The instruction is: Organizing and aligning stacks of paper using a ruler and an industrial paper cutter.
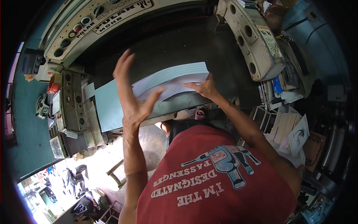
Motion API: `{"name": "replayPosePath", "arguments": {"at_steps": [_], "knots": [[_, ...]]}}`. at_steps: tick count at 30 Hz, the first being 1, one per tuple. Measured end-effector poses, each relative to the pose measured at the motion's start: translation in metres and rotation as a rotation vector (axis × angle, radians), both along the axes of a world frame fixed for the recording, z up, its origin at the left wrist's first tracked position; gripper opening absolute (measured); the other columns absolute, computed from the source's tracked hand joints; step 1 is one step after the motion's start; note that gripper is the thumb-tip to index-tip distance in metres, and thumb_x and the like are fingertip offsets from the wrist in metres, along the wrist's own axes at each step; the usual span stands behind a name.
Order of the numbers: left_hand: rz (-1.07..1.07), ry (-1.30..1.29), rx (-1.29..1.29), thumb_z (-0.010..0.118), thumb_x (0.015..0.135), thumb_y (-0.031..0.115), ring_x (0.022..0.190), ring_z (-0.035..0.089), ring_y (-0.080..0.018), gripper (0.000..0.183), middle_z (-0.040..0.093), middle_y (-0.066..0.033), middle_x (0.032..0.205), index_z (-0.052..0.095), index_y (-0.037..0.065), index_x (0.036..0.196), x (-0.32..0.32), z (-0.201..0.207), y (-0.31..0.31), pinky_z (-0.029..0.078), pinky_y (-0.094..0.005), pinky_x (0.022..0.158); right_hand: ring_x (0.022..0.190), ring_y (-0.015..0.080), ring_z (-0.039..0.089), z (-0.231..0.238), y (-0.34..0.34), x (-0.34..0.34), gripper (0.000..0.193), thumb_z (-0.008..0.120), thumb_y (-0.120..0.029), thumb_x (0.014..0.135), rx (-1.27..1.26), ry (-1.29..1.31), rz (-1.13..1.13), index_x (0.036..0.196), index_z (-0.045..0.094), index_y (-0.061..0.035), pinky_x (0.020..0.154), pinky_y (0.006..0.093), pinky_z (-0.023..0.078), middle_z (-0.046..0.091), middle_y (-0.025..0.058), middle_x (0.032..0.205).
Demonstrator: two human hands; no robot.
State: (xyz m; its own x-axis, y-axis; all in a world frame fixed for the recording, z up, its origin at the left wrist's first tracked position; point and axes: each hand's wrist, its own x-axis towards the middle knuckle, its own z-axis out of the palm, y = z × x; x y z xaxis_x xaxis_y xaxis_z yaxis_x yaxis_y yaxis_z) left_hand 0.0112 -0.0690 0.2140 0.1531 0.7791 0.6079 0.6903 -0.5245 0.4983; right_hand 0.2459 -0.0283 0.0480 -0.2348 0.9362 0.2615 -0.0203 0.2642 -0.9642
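Observation:
A thick stack of paper (175, 76), white with pale bluish edges, is bowed upward over the dark bed of a paper-cutting machine (160, 44). My right hand (204, 88) grips its right end, thumb on the near side and fingers curled behind the corner. At the stack's left end, my left hand (130, 89) is raised with thumb and fingers spread wide, and it grips nothing. Part of the stack's left end is hidden behind that hand. Flat pale blue sheets (108, 106) lie to the left, under and beside my left wrist.
The machine's control panel (80, 28) spans the far left. Metal side housings with round holes stand left (71, 100) and right (251, 41) of the bed. Piled papers and cards (285, 128) sit at the right. A small stool-like frame (117, 173) stands on the floor.

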Motion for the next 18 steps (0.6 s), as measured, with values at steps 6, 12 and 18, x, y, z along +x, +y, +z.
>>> {"name": "replayPosePath", "arguments": {"at_steps": [6, 12, 18], "knots": [[-0.078, 0.699, -0.344, 0.084, 0.068, 0.032, 0.111, 0.06, -0.0412, 0.08, 0.061, -0.0263, 0.119, 0.049, 0.003, 0.134, 0.073, -0.002, 0.047, 0.049, -0.0475, 0.092, 0.095, 0.0163, 0.067, 0.001, 0.004, -0.007, 0.049, 0.085, -0.009, 0.073, 0.027, 0.029, 0.003, 0.116, 0.061, -0.0024, 0.086, 0.0313, 0.054, 0.071, 0.0087, 0.104], [-0.121, 0.596, -0.493, 0.086, 0.065, 0.031, 0.081, 0.069, -0.0373, 0.057, 0.07, -0.0226, 0.085, 0.067, 0.003, 0.111, 0.058, -0.003, 0.049, 0.054, -0.0457, 0.077, 0.083, 0.0154, 0.066, -0.015, 0.01, 0.007, 0.045, 0.087, -0.015, 0.07, 0.033, -0.14, 0.043, 0.107, 0.064, -0.0025, 0.078, 0.0299, 0.053, 0.07, 0.0091, 0.091], [-0.113, -0.139, -0.576, 0.086, 0.069, 0.012, 0.085, 0.07, -0.0199, 0.042, 0.074, -0.0113, 0.093, 0.07, 0.001, 0.106, -0.019, -0.005, 0.03, 0.055, -0.0328, 0.079, 0.082, 0.0133, 0.066, -0.029, 0.03, 0.053, 0.033, 0.083, -0.003, 0.069, -0.261, 0.426, 0.156, 0.097, 0.066, -0.0008, 0.077, 0.0276, 0.053, 0.07, 0.0065, 0.09]]}}
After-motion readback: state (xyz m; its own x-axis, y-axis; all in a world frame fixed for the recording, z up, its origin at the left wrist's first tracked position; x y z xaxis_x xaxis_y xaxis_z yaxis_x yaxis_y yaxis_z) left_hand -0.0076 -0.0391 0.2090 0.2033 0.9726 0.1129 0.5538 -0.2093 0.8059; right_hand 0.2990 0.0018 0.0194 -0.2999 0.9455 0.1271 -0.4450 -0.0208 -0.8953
